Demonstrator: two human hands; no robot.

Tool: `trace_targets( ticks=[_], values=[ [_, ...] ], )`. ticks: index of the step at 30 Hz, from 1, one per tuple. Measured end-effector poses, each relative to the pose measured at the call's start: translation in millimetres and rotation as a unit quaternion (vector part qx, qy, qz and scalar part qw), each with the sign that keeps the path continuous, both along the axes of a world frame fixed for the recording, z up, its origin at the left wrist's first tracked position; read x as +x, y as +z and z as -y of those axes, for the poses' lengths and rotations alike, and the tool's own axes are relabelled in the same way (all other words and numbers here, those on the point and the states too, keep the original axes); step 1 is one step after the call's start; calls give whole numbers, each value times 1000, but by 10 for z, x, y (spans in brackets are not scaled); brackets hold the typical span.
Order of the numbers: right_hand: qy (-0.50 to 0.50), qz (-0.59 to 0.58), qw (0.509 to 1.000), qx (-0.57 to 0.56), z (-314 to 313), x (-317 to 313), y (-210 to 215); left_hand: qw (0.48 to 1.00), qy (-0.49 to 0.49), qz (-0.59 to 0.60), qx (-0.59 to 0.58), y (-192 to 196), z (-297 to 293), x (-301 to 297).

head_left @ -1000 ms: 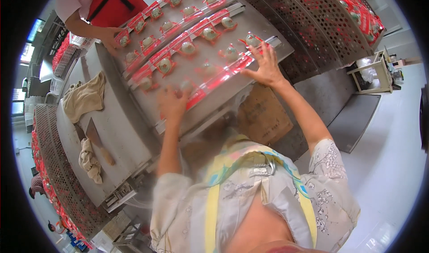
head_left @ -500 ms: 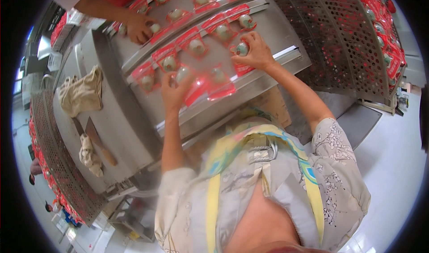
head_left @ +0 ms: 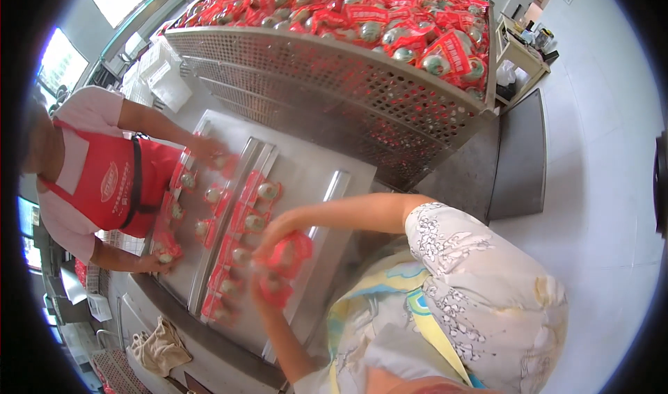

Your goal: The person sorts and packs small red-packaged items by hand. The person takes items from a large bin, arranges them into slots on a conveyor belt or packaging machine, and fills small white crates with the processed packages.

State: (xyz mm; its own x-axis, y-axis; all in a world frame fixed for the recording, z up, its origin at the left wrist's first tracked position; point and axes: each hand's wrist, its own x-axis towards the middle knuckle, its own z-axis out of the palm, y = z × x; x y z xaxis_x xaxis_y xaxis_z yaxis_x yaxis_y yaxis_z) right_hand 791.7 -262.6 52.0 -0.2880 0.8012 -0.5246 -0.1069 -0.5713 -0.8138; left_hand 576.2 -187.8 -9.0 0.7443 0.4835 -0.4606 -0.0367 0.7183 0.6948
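Red-and-clear pouches, each with a pale greenish egg inside, lie in rows along the metal rails of a steel worktable (head_left: 306,161). My right hand (head_left: 277,232) reaches across to the near row, smeared by motion, beside a red egg pouch (head_left: 293,252). Just below it, my left hand (head_left: 261,293) is blurred too, close to another egg pouch (head_left: 275,289). Whether either hand grips a pouch cannot be made out. An egg pouch (head_left: 255,222) lies in the row along the middle rail.
Across the table a person in a red apron (head_left: 111,175) handles pouches, one hand (head_left: 163,260) on an egg pouch. A large perforated metal bin (head_left: 334,74) heaped with egg pouches stands at the far side. A cloth (head_left: 161,347) lies on a metal surface at lower left.
My view has swung, bringing the full bin and the co-worker into sight. My hands, apart before, are now close together; the right hand no longer visibly grips its egg pouch.
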Motion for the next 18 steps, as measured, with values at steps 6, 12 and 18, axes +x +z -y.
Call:
trace_targets(
  ticks=[6,12,18],
  values=[
    [5,308,941,140,696,1174,1649,987,-24,157,3,1172,411,1239],
    [-243,463,831,188,2304,2616,2757,897,-259,356,48,2415,1200,3513],
    [-415,378,801,210,3578,3938,2720,895,-275,224,271,2749,2353,5466]
  ],
)
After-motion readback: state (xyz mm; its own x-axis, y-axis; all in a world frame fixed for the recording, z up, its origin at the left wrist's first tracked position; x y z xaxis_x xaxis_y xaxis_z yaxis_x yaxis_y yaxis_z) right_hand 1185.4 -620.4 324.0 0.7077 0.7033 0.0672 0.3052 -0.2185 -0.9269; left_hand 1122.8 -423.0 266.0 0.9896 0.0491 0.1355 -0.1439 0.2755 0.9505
